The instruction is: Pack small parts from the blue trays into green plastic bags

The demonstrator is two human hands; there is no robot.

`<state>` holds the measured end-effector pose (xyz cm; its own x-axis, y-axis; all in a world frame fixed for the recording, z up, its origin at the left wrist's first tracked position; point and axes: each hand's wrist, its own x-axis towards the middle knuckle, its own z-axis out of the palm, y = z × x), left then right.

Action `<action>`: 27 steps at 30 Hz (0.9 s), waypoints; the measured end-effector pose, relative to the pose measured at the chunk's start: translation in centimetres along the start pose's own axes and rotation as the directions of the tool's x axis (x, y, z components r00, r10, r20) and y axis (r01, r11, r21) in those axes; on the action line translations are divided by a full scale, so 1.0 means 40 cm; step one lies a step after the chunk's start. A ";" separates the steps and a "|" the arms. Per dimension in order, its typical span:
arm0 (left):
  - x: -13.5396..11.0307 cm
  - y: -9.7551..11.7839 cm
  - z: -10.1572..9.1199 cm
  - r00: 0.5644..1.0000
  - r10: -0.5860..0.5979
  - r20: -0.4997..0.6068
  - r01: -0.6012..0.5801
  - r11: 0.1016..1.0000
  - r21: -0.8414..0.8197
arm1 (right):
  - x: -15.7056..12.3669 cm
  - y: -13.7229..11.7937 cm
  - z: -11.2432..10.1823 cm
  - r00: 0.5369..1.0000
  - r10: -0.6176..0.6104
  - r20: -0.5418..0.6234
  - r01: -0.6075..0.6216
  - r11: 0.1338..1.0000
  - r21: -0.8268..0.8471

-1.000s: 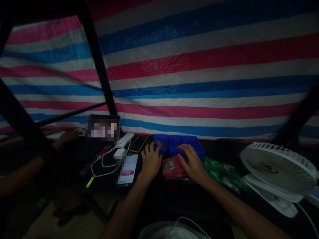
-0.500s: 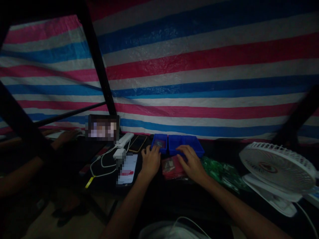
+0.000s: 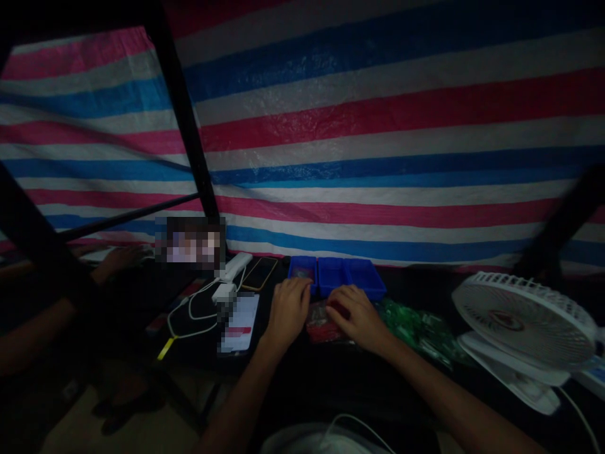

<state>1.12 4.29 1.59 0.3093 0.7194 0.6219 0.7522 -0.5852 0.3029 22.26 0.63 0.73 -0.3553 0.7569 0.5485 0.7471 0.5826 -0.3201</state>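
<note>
My left hand (image 3: 290,310) is just in front of the small blue bin (image 3: 297,261), its fingers drawn together and bent down. Its fingertips are hidden, so whatever they hold cannot be made out. Small items, too dim to identify, lie inside that bin. My right hand (image 3: 362,315) arches over the right side of a pile of red packets (image 3: 321,331), thumb and fingers apart, with dark red showing in the gap. Directly behind it is a wider, divided blue tray (image 3: 366,277). Green plastic packets (image 3: 416,325) lie to the right of this hand.
A white fan (image 3: 520,328) stands at the right. On the left are a lit phone (image 3: 241,325), a dark phone (image 3: 259,273), a white power strip (image 3: 236,267) with cables, and a blurred screen (image 3: 193,246). Another person's arm (image 3: 42,331) reaches in beyond a dark frame post (image 3: 186,126).
My left hand has drawn back slightly from the small bin and turned, its fingers closing together. My right hand has shifted slightly left and curled more over the red packets.
</note>
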 end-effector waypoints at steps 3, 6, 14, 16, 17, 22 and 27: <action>-0.028 0.023 0.008 0.997 -0.016 0.076 0.023 0.995 -0.094 | -0.002 0.005 0.008 1.000 0.015 0.002 -0.015 1.000 0.007; -0.061 0.032 0.028 0.995 -0.055 0.084 0.064 0.991 -0.121 | -0.003 0.012 0.017 0.999 0.038 -0.012 -0.039 0.999 -0.003; -0.084 0.024 0.027 0.992 -0.079 0.100 0.093 0.985 -0.148 | -0.002 0.019 0.017 0.998 0.025 -0.061 -0.026 1.000 -0.007; -0.083 0.027 0.022 0.993 -0.075 0.088 0.089 0.982 -0.165 | 0.000 0.017 0.012 0.997 0.017 -0.077 -0.016 1.000 0.015; -0.082 0.028 0.020 0.994 -0.073 0.081 0.086 0.980 -0.179 | 0.000 0.016 0.009 0.996 0.016 -0.090 -0.013 1.000 0.024; -0.083 0.033 0.019 0.998 -0.060 0.026 0.065 0.967 -0.247 | 0.001 0.004 -0.002 0.982 0.015 -0.190 0.003 0.996 0.093; -0.085 0.035 0.015 0.997 -0.068 0.025 0.073 0.929 -0.364 | 0.000 -0.015 -0.012 0.971 -0.009 -0.239 0.061 0.976 0.210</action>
<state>1.48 1.23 -0.54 0.2719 0.7667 0.5816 0.5090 -0.6275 0.5893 22.10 0.14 1.29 -0.2176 0.6586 0.7203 0.5889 0.6771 -0.4412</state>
